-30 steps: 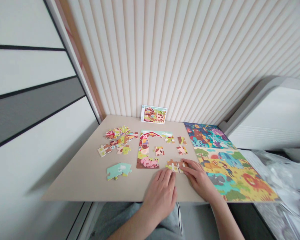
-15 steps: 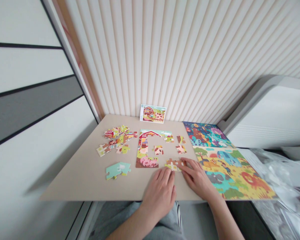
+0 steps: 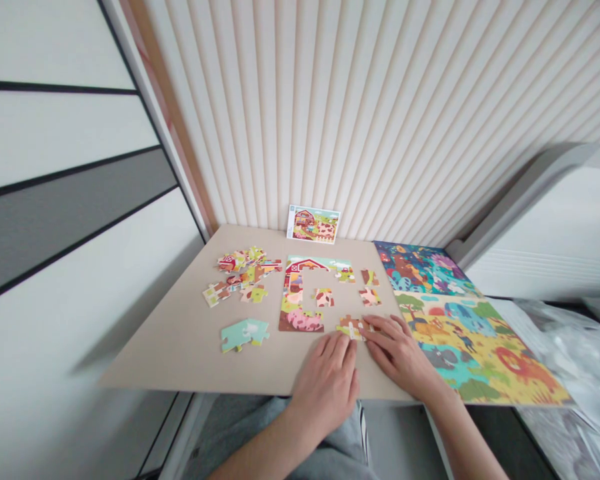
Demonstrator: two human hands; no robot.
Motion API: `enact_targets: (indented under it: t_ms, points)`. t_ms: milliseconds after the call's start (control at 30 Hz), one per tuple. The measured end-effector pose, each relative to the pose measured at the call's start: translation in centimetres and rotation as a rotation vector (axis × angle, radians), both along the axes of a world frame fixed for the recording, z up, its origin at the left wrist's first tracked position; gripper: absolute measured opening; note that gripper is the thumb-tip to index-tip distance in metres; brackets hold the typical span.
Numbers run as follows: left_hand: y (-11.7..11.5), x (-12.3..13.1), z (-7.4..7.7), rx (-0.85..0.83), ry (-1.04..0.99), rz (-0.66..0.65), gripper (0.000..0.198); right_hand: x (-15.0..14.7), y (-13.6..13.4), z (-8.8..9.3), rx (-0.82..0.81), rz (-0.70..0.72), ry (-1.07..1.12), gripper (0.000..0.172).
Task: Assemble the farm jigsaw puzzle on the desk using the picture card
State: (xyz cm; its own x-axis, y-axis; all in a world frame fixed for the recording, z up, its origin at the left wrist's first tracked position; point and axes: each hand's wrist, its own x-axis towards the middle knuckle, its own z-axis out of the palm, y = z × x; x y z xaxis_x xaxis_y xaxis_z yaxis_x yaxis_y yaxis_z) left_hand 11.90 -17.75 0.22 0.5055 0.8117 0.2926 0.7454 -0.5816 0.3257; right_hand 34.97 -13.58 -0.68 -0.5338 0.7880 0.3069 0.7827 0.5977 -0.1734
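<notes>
My left hand (image 3: 327, 383) and my right hand (image 3: 397, 353) sit close together at the near side of a beige board (image 3: 175, 353). Between them lies a small cluster of joined jigsaw pieces (image 3: 351, 327). My right thumb and fingers grip its right end, while my left fingertips touch its lower edge. Beyond it stands a partial farm jigsaw with a red barn (image 3: 303, 319), with loose pieces (image 3: 367, 297) beside it. A heap of pieces (image 3: 243, 273) and a mint-green joined section (image 3: 245, 333) lie to the left. A farm picture card (image 3: 313, 224) stands at the back.
A large colourful animal jigsaw (image 3: 460, 333) lies along the board's right side, overhanging its edge. A pleated white wall (image 3: 330, 113) rises behind the board. Crumpled clear plastic (image 3: 570, 353) lies lower right, and grey trousers (image 3: 260, 427) show below the near edge.
My hands stay at the joined pieces, with my right fingers shifting slightly on them. The whole scene has moved a little in view as my head moved.
</notes>
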Motion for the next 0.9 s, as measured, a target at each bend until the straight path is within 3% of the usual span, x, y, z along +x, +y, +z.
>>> enact_targets:
  t_ms: [233,467,900]
  points:
    - [0.0,0.0,0.3,-0.006,-0.003,-0.005,0.046,-0.6,0.8,0.7,-0.010,0.053,-0.003,0.028]
    - [0.0,0.1,0.0,-0.015,-0.011,0.007,0.045,-0.8,1.6,0.1,-0.067,0.005,0.129,0.025]
    - [0.1,0.0,-0.3,0.004,-0.014,-0.004,0.045,-0.8,1.2,0.3,-0.009,-0.007,0.059,0.026]
